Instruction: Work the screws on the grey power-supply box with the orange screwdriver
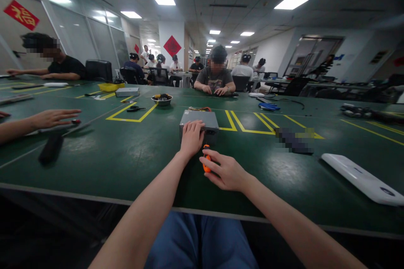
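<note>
A grey metal computer power supply (206,118) sits on the green table in front of me, with coloured wires (200,109) at its far side. My left hand (191,138) grips its near left part, fingers over the top and thumb at the front face. An orange-handled screwdriver (206,164) is between the thumb and fingers of my right hand (225,170), just short of the box's front. Its handle stands nearly upright in view; I cannot make out its tip.
A metal bowl (166,100) with tools, black scissors (135,109) and a yellow tray (107,87) lie farther left. At right are a white device (362,178) and blue gloves (269,106). A co-worker's hand (57,118) reaches in at left; another person (215,77) sits opposite.
</note>
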Motion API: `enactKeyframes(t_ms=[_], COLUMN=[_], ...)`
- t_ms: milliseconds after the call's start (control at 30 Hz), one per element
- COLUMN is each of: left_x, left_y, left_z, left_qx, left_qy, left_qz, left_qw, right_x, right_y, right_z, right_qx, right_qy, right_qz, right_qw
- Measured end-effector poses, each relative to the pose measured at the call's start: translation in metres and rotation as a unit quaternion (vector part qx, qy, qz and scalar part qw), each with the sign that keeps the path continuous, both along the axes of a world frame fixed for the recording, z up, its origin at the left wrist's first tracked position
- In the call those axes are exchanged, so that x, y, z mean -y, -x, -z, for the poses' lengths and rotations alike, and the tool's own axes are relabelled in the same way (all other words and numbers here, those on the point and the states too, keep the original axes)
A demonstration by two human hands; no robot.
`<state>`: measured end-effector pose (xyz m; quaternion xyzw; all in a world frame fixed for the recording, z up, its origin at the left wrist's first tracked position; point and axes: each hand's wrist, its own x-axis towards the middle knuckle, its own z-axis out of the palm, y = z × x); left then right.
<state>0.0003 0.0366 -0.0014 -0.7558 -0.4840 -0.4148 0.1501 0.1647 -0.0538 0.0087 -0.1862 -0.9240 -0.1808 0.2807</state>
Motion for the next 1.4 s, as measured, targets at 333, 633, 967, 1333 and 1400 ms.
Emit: enactKeyframes(t_ms=[333, 633, 967, 1333, 1400], left_x=[0.0016, 0.0015, 0.0017, 0.0025, 0.0022], left_y=[0.0002, -0.0001, 0.0001, 0.0003, 0.0003], left_z=[-0.0012, -0.0012, -0.0012, -0.0015, -0.0013], left_qx=[-0.002, -0.009, -0.003, -0.003, -0.002], left_qy=[0.006, 0.006, 0.007, 0.007, 0.006], left_qz=[-0.001, -0.003, -0.001, 0.0, -0.001], left_qw=[1.0, 1.0, 1.0, 1.0, 1.0], right_x=[-0.0032, -0.0002, 0.0001, -0.0048, -0.0021], right_y=[-0.0014, 0.0001, -0.0007, -0.0035, -0.0036], right_z=[0.004, -0.0003, -0.0002, 0.0045, 0.0026], right_qx=[-0.033, 0.007, -0.018, -0.117, -0.085], right_qy=[-0.021, -0.036, -0.027, -0.046, -0.029], right_qz=[-0.004, -0.006, 0.004, 0.008, 0.014], right_qw=[0.999, 0.999, 0.999, 0.992, 0.996])
